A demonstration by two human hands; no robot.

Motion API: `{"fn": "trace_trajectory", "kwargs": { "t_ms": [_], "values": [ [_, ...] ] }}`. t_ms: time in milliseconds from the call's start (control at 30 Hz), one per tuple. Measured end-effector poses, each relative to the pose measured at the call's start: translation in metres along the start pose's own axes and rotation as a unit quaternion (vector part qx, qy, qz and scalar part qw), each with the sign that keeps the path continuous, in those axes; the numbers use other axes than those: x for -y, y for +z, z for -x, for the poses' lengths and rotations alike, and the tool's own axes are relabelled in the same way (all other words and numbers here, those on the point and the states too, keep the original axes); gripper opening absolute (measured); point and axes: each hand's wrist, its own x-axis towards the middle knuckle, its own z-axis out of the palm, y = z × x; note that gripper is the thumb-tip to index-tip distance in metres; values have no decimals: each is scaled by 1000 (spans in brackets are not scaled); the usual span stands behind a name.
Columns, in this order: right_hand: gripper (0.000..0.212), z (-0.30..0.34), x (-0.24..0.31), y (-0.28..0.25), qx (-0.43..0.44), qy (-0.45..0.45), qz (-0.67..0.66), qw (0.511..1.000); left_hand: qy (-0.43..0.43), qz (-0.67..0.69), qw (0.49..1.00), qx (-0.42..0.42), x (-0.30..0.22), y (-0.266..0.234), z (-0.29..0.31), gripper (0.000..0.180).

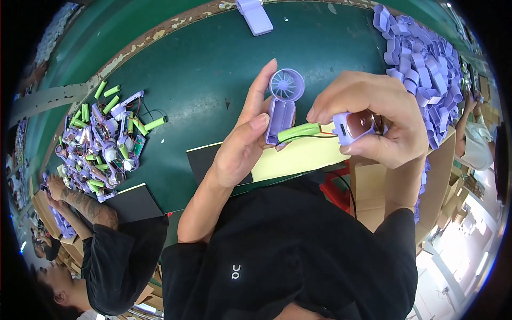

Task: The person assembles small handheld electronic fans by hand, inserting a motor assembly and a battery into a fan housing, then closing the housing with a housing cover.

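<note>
My left hand (240,141) holds a purple fan housing (279,120), its round, spoked grille (287,85) at the top and its hollow handle facing up. In my right hand (381,114) is a purple part with a shiny dark brown face (358,127) and a small slot in its end. A green cylindrical battery (298,132) hangs between the two hands, joined by thin red and black wires to the part on the right. One battery end lies at the lower edge of the housing's handle. My right fingertips partly cover the wires.
A yellow and black pad (304,160) lies under my hands at the table edge. Piled purple housings (421,64) stand at the right; wired fan parts with green batteries (98,141) heap at the left. One purple piece (256,18) lies far back. A co-worker's hand (55,186) is beside the left heap.
</note>
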Motion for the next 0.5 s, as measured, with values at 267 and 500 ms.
{"fn": "trace_trajectory", "kwargs": {
  "t_ms": [267, 500],
  "values": [
    [33, -9, 4, -3, 19, 71, 27, 997, -5, -33, 999, 2, 0, 2, -1, 95],
    [43, 0, 1, 5, 10, 98, 38, 994, 37, 34, 999, 4, 2, 0, -2, 86]
  ]
}}
